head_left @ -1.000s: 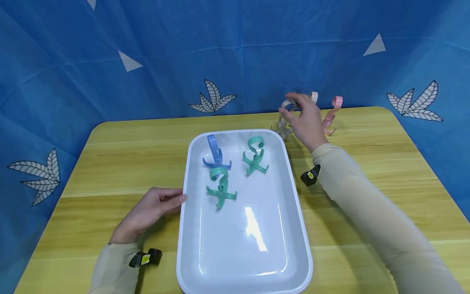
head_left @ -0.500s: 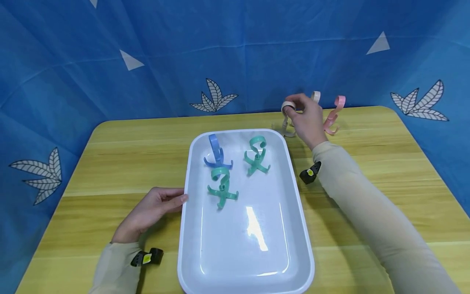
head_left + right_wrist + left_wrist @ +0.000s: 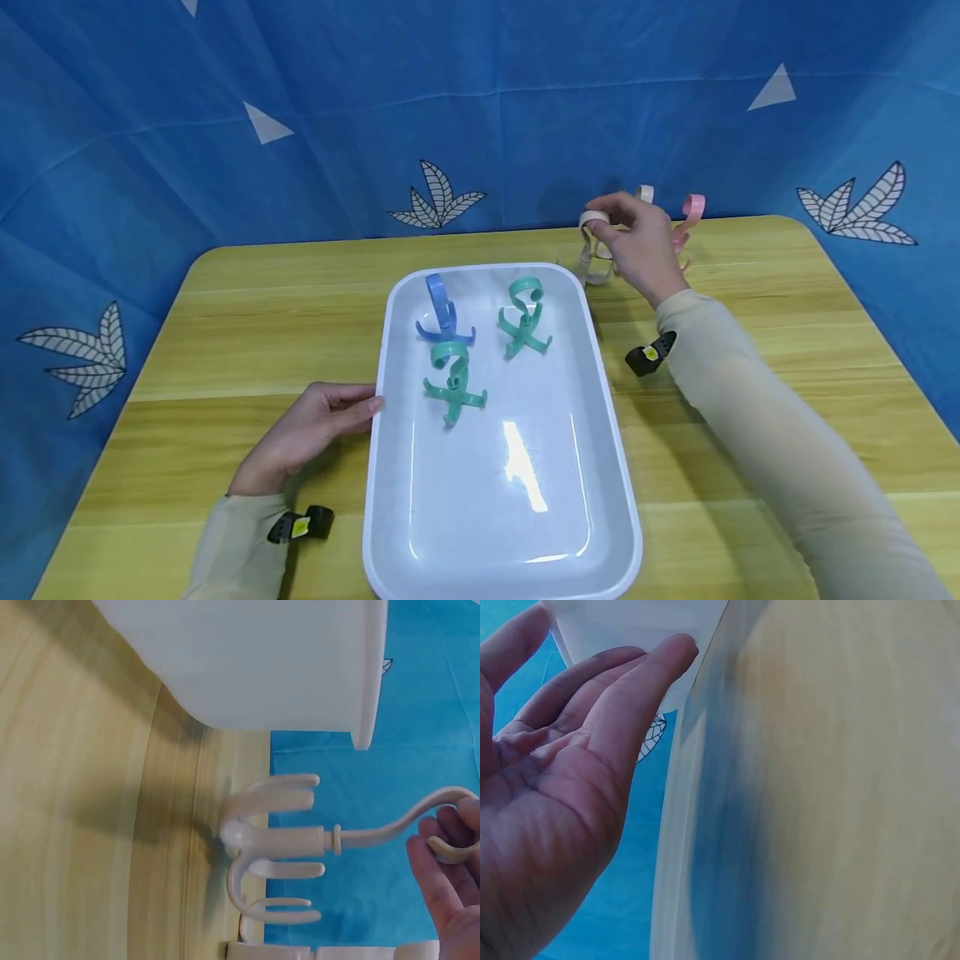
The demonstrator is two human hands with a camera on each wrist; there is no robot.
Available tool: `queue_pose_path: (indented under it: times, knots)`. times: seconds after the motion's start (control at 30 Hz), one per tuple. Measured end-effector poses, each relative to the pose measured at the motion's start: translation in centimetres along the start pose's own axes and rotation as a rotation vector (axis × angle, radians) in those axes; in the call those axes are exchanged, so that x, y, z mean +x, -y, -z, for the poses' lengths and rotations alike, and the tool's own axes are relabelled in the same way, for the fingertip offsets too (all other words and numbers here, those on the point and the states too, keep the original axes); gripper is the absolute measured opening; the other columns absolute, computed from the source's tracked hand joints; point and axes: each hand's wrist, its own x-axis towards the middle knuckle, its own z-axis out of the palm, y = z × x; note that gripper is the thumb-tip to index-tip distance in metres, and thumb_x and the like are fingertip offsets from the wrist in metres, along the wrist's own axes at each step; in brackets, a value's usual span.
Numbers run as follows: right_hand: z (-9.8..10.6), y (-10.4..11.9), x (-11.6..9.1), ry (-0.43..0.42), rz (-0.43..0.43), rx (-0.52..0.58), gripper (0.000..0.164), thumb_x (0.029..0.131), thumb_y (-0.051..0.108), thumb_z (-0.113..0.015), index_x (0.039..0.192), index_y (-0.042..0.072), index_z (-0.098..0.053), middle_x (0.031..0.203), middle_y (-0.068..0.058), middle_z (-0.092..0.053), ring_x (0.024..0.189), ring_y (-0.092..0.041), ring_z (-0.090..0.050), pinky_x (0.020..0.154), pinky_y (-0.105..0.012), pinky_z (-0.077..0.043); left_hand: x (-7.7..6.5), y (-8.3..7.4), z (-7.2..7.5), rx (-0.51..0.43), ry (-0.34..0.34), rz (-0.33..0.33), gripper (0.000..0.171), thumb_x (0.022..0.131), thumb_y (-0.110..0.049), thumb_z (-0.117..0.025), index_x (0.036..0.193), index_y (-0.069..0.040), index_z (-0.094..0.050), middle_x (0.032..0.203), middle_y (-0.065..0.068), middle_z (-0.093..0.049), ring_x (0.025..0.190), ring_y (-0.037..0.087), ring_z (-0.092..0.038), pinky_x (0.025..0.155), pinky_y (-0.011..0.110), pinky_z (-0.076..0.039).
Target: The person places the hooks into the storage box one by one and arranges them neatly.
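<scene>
while left hand (image 3: 311,429) grips tray rim (image 3: 373,467), right hand (image 3: 643,246) pinches beige hook (image 3: 285,841) outside it.

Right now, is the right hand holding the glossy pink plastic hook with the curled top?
No, the right hand pinches a beige multi-pronged plastic hook by its curled top instead.

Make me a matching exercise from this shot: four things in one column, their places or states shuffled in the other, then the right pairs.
Column one
1. Left hand
2. Right hand
3. Blue hook
4. Pink hook

Column two
A. Inside the white tray
B. Outside the tray, partly hidden behind a hand
C. Holding a beige hook by its curved end
D. At the tray's side rim

Pairs: 1-D, 2-C, 3-A, 4-B
</scene>
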Motion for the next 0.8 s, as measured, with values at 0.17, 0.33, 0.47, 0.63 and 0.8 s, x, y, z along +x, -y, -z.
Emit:
queue_pose_path:
  times: [0.17, 0.33, 0.47, 0.63, 0.8]
  knots:
    - [0.4, 0.0, -0.2, 0.004, -0.027, -0.002, 0.027, 0.099, 0.019, -0.062, 0.121, 0.005, -0.068, 0.118, -0.007, -0.065, 0.106, -0.016, -0.057, 0.094, -0.030, -0.052, -0.1, 0.1, 0.0, -0.006, -0.004, -0.001, 0.046, 0.100, -0.021, -0.062, 0.131, 0.012, -0.055, 0.129, 0.025, -0.058, 0.114, 0.028, -0.061, 0.093, 0.034, -0.053]
    - [0.8, 0.0, -0.4, -0.014, -0.014, 0.001, 0.028, 0.098, 0.020, -0.063, 0.121, 0.005, -0.068, 0.116, -0.007, -0.065, 0.104, -0.015, -0.058, 0.089, -0.029, -0.052, 0.0, 0.1, -0.1, -0.014, 0.006, -0.014, 0.046, 0.100, -0.021, -0.061, 0.131, 0.012, -0.055, 0.129, 0.025, -0.058, 0.114, 0.029, -0.061, 0.092, 0.035, -0.054]
    - [1.4, 0.0, -0.7, -0.032, 0.023, 0.006, 0.027, 0.097, 0.018, -0.064, 0.119, 0.003, -0.069, 0.114, -0.007, -0.065, 0.103, -0.015, -0.057, 0.091, -0.029, -0.051, -0.1, 0.1, 0.0, -0.011, 0.009, -0.015, 0.046, 0.100, -0.021, -0.061, 0.132, 0.012, -0.054, 0.128, 0.025, -0.059, 0.113, 0.028, -0.062, 0.092, 0.035, -0.054]
    - [2.2, 0.2, -1.1, -0.040, 0.029, 0.003, 0.026, 0.097, 0.019, -0.065, 0.119, 0.005, -0.069, 0.114, -0.006, -0.064, 0.102, -0.014, -0.057, 0.090, -0.029, -0.050, -0.1, 0.1, 0.0, -0.011, 0.010, -0.011, 0.047, 0.100, -0.021, -0.061, 0.132, 0.012, -0.054, 0.128, 0.025, -0.059, 0.112, 0.029, -0.062, 0.091, 0.036, -0.054]
    - [2.7, 0.4, -1.4, -0.042, 0.025, 0.009, 0.027, 0.097, 0.020, -0.065, 0.119, 0.005, -0.069, 0.113, -0.006, -0.064, 0.103, -0.014, -0.057, 0.089, -0.028, -0.052, -0.1, 0.0, 0.0, -0.015, 0.007, -0.008, 0.047, 0.100, -0.021, -0.061, 0.132, 0.012, -0.053, 0.129, 0.025, -0.058, 0.113, 0.028, -0.062, 0.092, 0.036, -0.054]
